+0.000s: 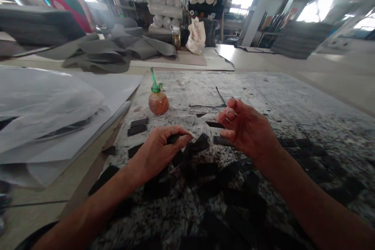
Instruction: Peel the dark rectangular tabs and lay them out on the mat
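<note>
My left hand (159,152) pinches a small black rectangular patch (173,138) between thumb and fingers, just above the paint-spattered work board (205,90). My right hand (246,129) is raised to the right, with a thin black strip (214,124) showing between its thumb and fingers. Several similar black patches (137,129) lie scattered on the board around and below both hands. Farther up the board stand a round orange glue bottle (158,102) with a green nozzle and a pair of eyeglasses (205,106).
A crumpled clear plastic sheet (43,105) lies on white sheets left of the board. Behind it are folded grey sheets (99,52), a white sack (195,37) and stacked rolls of material (166,11). A dark stack (301,39) stands at the back right.
</note>
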Demonstrator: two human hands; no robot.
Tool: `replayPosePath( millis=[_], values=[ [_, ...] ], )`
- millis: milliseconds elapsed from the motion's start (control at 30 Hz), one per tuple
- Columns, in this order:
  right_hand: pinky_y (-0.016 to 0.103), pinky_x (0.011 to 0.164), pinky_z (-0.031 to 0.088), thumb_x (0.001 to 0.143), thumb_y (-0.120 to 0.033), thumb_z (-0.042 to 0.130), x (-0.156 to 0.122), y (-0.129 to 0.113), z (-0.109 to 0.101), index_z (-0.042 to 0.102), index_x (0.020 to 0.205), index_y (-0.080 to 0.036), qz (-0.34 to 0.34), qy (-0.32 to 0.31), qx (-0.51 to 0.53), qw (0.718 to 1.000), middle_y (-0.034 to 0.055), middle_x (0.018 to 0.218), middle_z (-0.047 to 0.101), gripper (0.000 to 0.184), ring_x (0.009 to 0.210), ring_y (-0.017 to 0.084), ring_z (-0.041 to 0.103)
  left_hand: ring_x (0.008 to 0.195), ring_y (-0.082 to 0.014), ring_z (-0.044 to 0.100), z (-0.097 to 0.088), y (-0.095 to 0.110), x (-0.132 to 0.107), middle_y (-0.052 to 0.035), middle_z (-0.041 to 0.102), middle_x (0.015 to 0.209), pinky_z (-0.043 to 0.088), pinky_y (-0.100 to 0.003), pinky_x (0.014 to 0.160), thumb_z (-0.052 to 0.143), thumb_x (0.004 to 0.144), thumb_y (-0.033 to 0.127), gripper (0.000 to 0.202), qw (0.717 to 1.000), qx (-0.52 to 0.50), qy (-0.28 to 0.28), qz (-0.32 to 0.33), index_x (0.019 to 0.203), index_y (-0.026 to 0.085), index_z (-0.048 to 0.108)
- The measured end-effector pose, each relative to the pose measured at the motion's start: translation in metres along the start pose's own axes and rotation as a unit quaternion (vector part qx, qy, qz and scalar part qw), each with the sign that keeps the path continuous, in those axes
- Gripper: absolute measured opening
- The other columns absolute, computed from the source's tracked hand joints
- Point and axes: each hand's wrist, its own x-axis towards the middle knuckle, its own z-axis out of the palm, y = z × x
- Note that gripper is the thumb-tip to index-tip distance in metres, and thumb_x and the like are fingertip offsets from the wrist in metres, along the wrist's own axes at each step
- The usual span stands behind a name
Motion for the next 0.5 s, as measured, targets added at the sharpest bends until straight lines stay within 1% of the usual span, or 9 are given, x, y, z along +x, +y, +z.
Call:
replayPosePath(
  millis=[67, 200, 267, 400, 500],
  values=[
    [0.015, 0.040, 0.044, 0.082, -0.029, 0.058, -0.004, -0.004, 0.000, 0.065, 0.077, -0.024, 0.001, -0.002, -0.003, 1.000, -0.0046, 0.062, 0.062, 0.010, 0.067, 0.011, 0.064, 0.067, -0.0113, 0.054, 0.000, 0.001, 0.000, 0.0053, 0.064, 0.072, 0.039, -0.019, 0.062, 0.055, 0.088, 0.040, 0.024, 1.000, 0.003, -0.009, 0.001, 0.082, 0.022, 0.069],
    [0.015, 0.040, 0.043, 0.084, -0.032, 0.057, -0.005, -0.012, -0.002, 0.065, 0.075, -0.024, 0.003, -0.002, -0.016, 1.000, -0.0033, 0.062, 0.061, 0.014, 0.068, 0.012, 0.064, 0.056, -0.0088, 0.047, -0.002, 0.007, -0.001, 0.0070, 0.058, 0.063, 0.036, -0.018, 0.052, 0.053, 0.089, 0.040, 0.025, 1.000, 0.019, -0.016, -0.006, 0.084, 0.023, 0.069],
    [0.015, 0.040, 0.043, 0.086, -0.034, 0.056, -0.003, -0.018, -0.002, 0.065, 0.076, -0.024, 0.001, -0.001, -0.024, 1.000, -0.0031, 0.062, 0.060, 0.017, 0.068, 0.011, 0.064, 0.053, -0.0085, 0.045, -0.006, 0.010, -0.002, 0.0069, 0.056, 0.061, 0.035, -0.018, 0.050, 0.052, 0.089, 0.041, 0.026, 0.999, 0.035, -0.014, -0.010, 0.084, 0.022, 0.069],
    [0.016, 0.042, 0.045, 0.088, -0.037, 0.053, 0.009, -0.031, -0.002, 0.063, 0.075, -0.024, -0.006, 0.005, -0.042, 0.999, -0.0035, 0.059, 0.059, 0.022, 0.067, 0.011, 0.064, 0.060, -0.0103, 0.050, -0.019, 0.013, -0.003, 0.0046, 0.060, 0.067, 0.038, -0.019, 0.054, 0.051, 0.088, 0.043, 0.029, 0.997, 0.074, -0.019, -0.009, 0.084, 0.020, 0.070],
    [0.017, 0.045, 0.048, 0.089, -0.040, 0.053, 0.025, -0.030, -0.010, 0.062, 0.075, -0.023, -0.001, 0.009, -0.058, 0.998, -0.0043, 0.057, 0.058, 0.023, 0.067, 0.011, 0.064, 0.056, -0.0105, 0.049, -0.026, 0.014, -0.001, 0.0042, 0.059, 0.062, 0.036, -0.020, 0.051, 0.051, 0.087, 0.040, 0.029, 0.993, 0.114, -0.026, -0.002, 0.080, 0.020, 0.070]
  ],
)
